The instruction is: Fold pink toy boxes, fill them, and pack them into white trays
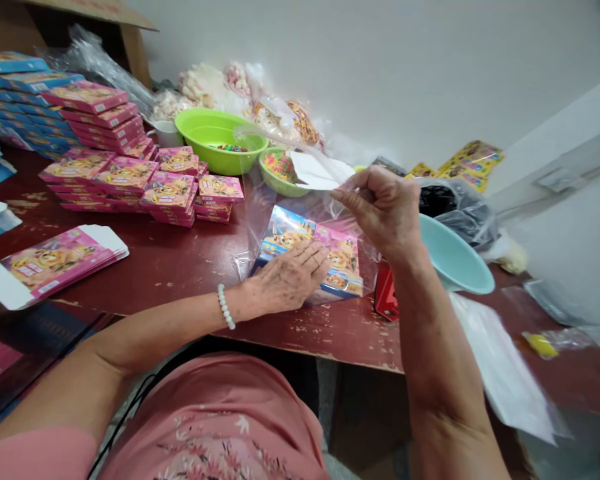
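My left hand (295, 273), with a beaded bracelet at its wrist, lies flat with fingers stretched out on boxes inside a clear plastic bag (253, 200). Among these boxes a blue box (287, 230) and a pink box (347, 250) show side by side, printed with cartoon pictures. Above them, my right hand (385, 207) pinches the raised edge of the bag between thumb and fingers. A white sheet or flap (320, 171) shows by the right fingertips; whether it is in the bag I cannot tell.
Stacks of pink boxes (127, 172) and blue boxes (25, 100) stand at left, near flattened pink cartons (63, 260). Behind are a green basin (220, 163) and a bowl of colourful bits (280, 163). A light-blue bowl (455, 260) and plastic bags (500, 360) lie at right.
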Action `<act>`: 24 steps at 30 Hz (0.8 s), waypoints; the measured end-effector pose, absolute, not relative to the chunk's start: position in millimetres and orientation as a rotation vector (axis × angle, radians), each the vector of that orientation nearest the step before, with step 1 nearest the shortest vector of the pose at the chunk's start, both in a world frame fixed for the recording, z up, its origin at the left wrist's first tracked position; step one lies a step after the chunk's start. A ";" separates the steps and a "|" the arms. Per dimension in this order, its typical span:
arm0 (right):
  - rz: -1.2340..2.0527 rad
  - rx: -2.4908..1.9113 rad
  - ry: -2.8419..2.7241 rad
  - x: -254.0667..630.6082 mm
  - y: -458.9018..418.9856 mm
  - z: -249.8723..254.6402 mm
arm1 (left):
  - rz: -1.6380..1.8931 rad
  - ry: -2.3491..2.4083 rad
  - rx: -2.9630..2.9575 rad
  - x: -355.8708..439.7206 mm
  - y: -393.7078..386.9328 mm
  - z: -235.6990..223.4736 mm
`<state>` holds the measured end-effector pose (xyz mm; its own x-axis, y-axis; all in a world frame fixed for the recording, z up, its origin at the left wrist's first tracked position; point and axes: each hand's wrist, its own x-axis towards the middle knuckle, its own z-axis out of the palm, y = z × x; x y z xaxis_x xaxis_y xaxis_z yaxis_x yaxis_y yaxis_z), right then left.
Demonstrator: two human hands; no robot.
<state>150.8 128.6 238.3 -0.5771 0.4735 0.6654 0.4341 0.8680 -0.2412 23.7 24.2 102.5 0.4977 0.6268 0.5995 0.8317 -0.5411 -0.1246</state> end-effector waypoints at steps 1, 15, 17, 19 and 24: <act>0.034 -0.670 -2.273 151.4 125.6 241.4 | -0.722 -1.206 -2.331 23.9 25.1 102.8; -0.371 -0.801 -2.190 152.2 116.4 253.3 | -2.311 -1.760 -1.355 -70.6 73.3 135.3; -0.385 -0.799 -2.193 153.2 119.7 254.6 | -2.516 -1.655 -1.470 -73.9 91.2 148.2; -0.427 -0.829 -2.169 156.6 121.9 256.2 | -2.687 -1.473 -1.496 -74.0 99.0 160.6; -0.706 -0.853 -1.913 150.1 104.4 250.4 | -2.873 -1.333 -1.522 -74.4 91.5 173.5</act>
<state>150.1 104.4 250.4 -0.3587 0.2770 0.8914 0.7896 0.5994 0.1315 -74.4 91.5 173.5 -0.5690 0.6150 0.5459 0.0199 -0.6534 0.7568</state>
